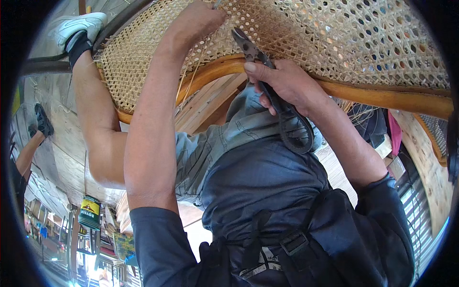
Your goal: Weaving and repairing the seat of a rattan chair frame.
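Above a panel of woven cane webbing (334, 36) my left hand (198, 21) is closed, its fingers curled over the weave. A thin pale tip shows beside its fingers at the top edge; what it belongs to is hidden. Loose cane strands (193, 79) hang down below that hand over the wooden frame. My right hand (289, 83) is wrapped round a pair of dark metal shears (297, 129), thumb on top. Their jaws point up and left towards the cane, apart from my left hand, and a looped handle hangs below my palm.
A curved, honey-brown wooden rail (382, 101) edges the cane, close against my lap. My left leg, in a white shoe (81, 26), stretches out at the left. A dark green can (90, 213) stands lower left. Another person's foot (44, 119) is at the far left.
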The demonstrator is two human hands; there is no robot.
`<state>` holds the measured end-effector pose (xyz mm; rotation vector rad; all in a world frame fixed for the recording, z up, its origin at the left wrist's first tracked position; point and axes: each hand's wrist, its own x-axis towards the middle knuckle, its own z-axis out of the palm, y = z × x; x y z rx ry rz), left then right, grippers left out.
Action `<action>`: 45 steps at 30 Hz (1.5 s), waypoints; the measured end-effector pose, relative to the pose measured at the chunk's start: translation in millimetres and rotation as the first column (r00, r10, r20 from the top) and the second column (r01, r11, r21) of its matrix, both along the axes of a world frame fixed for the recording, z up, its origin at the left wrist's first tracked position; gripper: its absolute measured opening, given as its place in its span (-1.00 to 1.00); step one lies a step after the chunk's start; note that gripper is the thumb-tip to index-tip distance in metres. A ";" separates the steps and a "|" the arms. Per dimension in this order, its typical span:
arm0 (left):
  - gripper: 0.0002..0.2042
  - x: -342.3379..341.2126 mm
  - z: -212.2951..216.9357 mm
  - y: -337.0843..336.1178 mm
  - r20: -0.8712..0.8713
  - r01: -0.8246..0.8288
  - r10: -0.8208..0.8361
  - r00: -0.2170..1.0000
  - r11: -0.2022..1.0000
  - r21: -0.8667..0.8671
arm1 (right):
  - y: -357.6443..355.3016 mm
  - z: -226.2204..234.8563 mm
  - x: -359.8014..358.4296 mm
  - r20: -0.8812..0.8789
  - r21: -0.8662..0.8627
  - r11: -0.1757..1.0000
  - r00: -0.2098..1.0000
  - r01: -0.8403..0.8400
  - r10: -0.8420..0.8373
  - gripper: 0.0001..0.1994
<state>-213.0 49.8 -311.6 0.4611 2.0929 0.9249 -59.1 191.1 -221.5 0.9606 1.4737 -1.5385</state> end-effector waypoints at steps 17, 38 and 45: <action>-0.76 17.0 -16.2 -11.5 0.072 -0.200 0.191 0.979 0.967 0.157 | 1.6 -10.7 -23.6 0.052 -0.134 0.983 0.991 0.127 -0.121 -0.47; -0.75 22.3 -1.5 -8.4 0.121 -0.262 0.252 0.960 0.961 0.083 | 7.4 -11.0 -33.9 0.072 -0.023 1.000 0.997 -0.017 0.018 -0.49; -0.70 21.5 -10.8 -12.4 0.079 -0.252 0.243 0.967 0.959 0.130 | 6.5 -10.0 -37.0 0.102 -0.067 0.998 0.995 -0.003 0.010 -0.50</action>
